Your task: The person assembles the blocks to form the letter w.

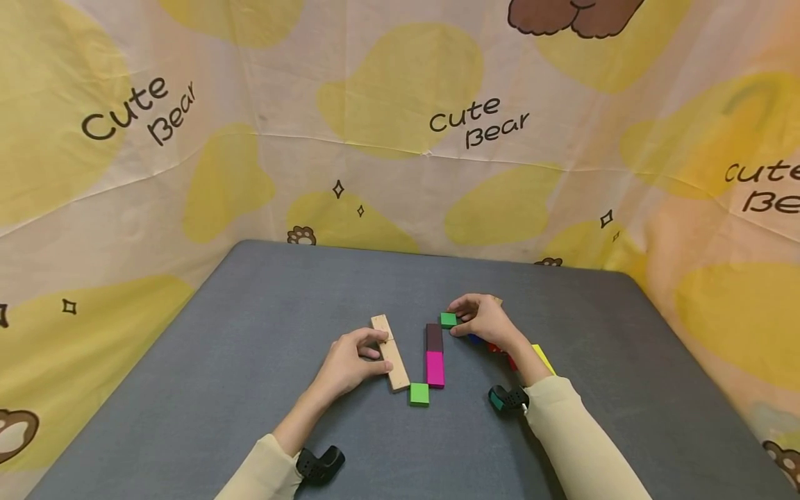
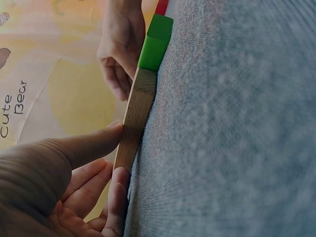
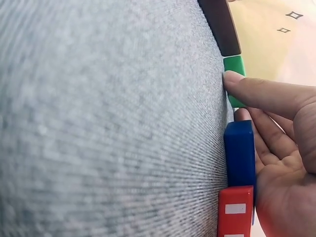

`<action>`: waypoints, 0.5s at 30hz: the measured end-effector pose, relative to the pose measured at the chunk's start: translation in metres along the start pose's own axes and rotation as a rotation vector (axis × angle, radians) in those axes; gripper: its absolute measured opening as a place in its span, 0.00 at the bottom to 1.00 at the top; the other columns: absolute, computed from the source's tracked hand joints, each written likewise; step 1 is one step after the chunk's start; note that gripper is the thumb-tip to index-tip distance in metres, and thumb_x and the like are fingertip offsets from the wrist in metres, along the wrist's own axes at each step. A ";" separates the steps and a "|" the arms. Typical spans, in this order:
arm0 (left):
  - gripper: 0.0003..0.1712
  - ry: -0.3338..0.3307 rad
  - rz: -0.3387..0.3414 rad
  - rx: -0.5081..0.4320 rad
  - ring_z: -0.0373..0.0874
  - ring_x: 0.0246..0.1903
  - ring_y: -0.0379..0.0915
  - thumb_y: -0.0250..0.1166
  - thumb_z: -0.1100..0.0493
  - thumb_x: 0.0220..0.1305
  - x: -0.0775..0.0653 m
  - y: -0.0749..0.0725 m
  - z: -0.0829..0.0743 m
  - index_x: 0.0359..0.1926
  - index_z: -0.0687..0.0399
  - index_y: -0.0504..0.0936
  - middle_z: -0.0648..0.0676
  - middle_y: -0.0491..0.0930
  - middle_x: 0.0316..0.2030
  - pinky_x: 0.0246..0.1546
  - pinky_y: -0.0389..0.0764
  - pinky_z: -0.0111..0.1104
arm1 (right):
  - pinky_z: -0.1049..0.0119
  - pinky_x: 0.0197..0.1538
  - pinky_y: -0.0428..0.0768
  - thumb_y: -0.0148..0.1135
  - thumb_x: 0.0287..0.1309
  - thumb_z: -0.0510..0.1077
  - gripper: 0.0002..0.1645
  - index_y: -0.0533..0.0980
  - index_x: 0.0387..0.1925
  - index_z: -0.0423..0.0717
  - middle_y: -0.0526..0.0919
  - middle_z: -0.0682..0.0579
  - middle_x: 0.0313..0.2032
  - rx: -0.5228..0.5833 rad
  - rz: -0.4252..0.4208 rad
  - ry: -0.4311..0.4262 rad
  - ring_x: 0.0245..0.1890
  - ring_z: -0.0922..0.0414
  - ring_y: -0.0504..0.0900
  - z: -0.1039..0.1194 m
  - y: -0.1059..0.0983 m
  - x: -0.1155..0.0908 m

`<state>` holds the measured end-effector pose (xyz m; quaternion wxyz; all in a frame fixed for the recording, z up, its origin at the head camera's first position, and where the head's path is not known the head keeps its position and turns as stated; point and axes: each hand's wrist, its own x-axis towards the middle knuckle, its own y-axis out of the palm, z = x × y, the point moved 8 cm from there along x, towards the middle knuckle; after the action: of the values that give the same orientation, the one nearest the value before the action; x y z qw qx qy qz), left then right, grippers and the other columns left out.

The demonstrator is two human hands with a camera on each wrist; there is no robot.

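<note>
Two plain wooden blocks (image 1: 395,368) lie end to end on the table. My left hand (image 1: 351,361) rests thumb and index fingertips along their left side, other fingers bent beside them. In the left wrist view, the thumb tip meets the upper edge of a wooden block (image 2: 136,121). My right hand (image 1: 487,323) pinches a small green block (image 1: 448,320) at the far end of the row. A dark purple block (image 1: 434,337) and a magenta block (image 1: 435,369) run toward me from there, ending beside another green block (image 1: 419,394) at the wooden blocks' near end.
Beyond the right hand's green block are a blue block (image 3: 240,153) and a red block (image 3: 235,207) with white marks. A yellow block (image 1: 544,358) lies by the right forearm. The grey table (image 1: 300,278) ends at a patterned cloth (image 1: 387,104).
</note>
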<state>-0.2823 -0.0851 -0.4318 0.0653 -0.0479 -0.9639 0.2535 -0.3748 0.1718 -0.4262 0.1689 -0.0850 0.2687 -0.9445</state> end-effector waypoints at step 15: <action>0.27 -0.007 0.002 -0.022 0.39 0.38 0.80 0.80 0.60 0.47 0.000 0.001 0.001 0.51 0.49 0.84 0.46 0.84 0.46 0.44 0.74 0.42 | 0.60 0.49 0.79 0.76 0.51 0.37 0.23 0.80 0.49 0.33 0.82 0.38 0.49 0.128 -0.189 0.002 0.47 0.46 0.81 0.000 -0.037 -0.019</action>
<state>-0.2824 -0.0852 -0.4334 0.0613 -0.0487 -0.9669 0.2429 -0.3675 0.2081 -0.4081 0.0839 -0.0979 0.1991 -0.9715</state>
